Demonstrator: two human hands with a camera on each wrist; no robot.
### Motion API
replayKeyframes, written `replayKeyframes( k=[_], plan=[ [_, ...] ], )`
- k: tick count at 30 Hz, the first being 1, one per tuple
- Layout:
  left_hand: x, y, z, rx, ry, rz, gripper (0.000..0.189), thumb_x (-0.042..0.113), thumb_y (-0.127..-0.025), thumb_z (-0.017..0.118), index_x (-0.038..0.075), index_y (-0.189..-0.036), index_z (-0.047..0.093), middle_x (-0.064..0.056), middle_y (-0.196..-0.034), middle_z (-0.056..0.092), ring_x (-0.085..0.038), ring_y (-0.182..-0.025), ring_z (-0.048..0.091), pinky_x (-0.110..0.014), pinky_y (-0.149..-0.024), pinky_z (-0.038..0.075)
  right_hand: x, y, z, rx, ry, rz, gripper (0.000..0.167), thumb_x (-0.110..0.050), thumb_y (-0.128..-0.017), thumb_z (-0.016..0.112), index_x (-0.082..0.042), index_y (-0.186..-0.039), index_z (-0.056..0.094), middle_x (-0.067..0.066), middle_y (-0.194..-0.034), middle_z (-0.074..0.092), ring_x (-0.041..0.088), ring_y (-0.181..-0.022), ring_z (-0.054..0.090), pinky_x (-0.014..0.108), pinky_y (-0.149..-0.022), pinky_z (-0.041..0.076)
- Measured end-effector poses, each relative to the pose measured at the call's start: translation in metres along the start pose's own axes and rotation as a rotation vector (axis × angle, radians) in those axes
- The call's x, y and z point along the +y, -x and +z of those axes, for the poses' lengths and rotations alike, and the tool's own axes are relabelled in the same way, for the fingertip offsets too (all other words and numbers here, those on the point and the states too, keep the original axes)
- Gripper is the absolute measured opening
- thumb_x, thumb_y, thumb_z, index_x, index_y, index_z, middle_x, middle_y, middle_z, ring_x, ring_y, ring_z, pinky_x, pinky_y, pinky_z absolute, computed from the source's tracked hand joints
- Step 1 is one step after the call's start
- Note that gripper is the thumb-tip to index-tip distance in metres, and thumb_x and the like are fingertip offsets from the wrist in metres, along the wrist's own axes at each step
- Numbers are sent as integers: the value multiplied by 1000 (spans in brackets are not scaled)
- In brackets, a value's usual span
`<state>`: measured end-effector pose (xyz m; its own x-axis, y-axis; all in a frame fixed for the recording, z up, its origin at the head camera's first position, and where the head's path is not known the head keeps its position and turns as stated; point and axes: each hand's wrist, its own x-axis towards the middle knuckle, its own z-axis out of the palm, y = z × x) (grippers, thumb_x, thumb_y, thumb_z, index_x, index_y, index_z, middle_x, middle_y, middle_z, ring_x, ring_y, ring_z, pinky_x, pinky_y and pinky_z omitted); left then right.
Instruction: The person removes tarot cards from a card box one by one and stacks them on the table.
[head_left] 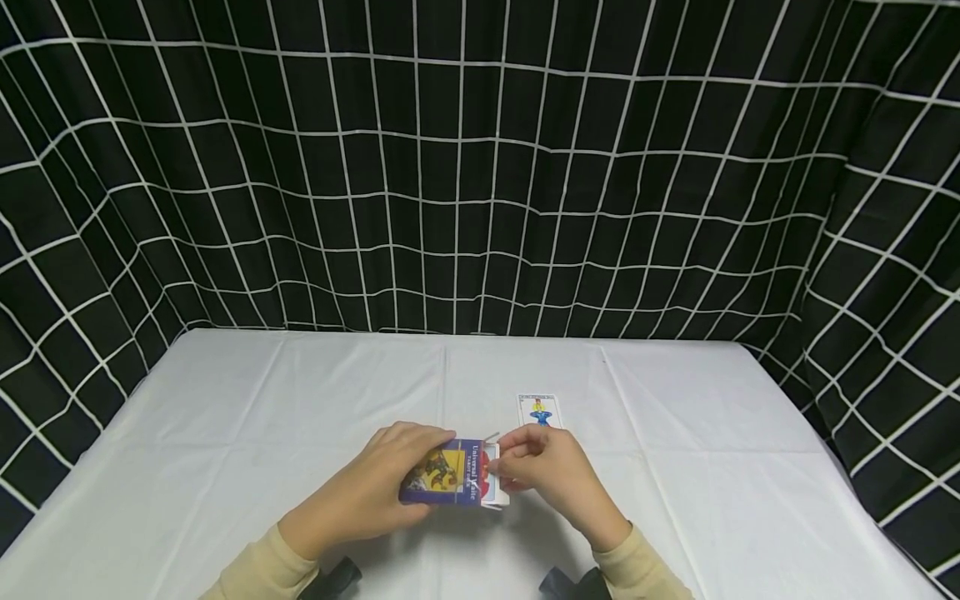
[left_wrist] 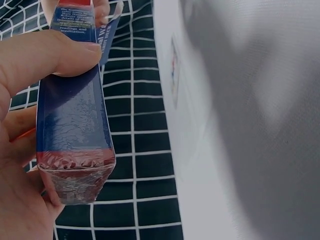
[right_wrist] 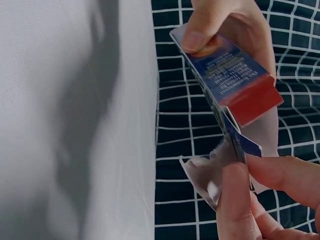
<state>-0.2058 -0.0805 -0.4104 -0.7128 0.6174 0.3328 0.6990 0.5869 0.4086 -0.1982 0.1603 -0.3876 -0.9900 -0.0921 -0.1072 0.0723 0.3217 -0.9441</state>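
My left hand (head_left: 367, 483) grips a blue tarot deck box (head_left: 442, 475) from its left side, thumb along the near edge and fingers over the far one. The box is held above the table, its opened end facing right. A card (head_left: 485, 479) with a red picture and white border shows at that end, between the raised flaps. My right hand (head_left: 553, 471) pinches the card there with thumb and forefinger. In the right wrist view, a pale torn-edged flap (right_wrist: 202, 177) hangs beside the fingertips. Clear wrap covers the box's closed end (left_wrist: 75, 182) in the left wrist view.
Beyond my right hand, a single tarot card (head_left: 538, 408) with a blue and yellow figure lies face up on the white tablecloth (head_left: 300, 400). A black curtain with white grid lines (head_left: 465, 167) stands behind the table and along both sides.
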Motion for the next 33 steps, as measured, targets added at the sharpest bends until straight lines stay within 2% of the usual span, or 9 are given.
replayKeyframes(
  k=[9, 14, 22, 33],
  plan=[
    [0, -1, -1, -4, -4, -9, 76, 19, -73, 80, 12, -143, 50, -1, -136, 59, -18, -124, 52, -46, -108, 43, -2, 0, -9, -50, 37, -59, 35, -1, -78, 76, 10, -110, 68, 7, -79, 70, 10, -68, 66, 31, -67, 62],
    [0, -1, 0, -17, 3, -19, 76, 19, -73, 80, 12, -143, 50, -2, -137, 59, -19, -125, 52, -46, -108, 43, -1, 0, -11, -81, 23, -76, 31, -2, -81, 74, 11, -108, 68, 13, -84, 74, 12, -70, 69, 32, -67, 62],
    [1, -1, -1, -11, 7, -22, 77, 18, -73, 81, 12, -143, 49, -2, -137, 59, -20, -125, 52, -46, -108, 43, -1, -1, -14, -55, 63, -91, 27, -7, -83, 75, 9, -104, 70, 15, -86, 75, 14, -69, 70, 31, -64, 61],
    [0, 0, -1, -7, 7, -30, 78, 18, -72, 81, 11, -143, 50, -3, -137, 59, -21, -125, 52, -46, -108, 43, 0, -3, -24, -51, 54, -98, 25, -6, -85, 72, 11, -103, 70, 16, -87, 75, 12, -66, 67, 30, -64, 61]
  ],
)
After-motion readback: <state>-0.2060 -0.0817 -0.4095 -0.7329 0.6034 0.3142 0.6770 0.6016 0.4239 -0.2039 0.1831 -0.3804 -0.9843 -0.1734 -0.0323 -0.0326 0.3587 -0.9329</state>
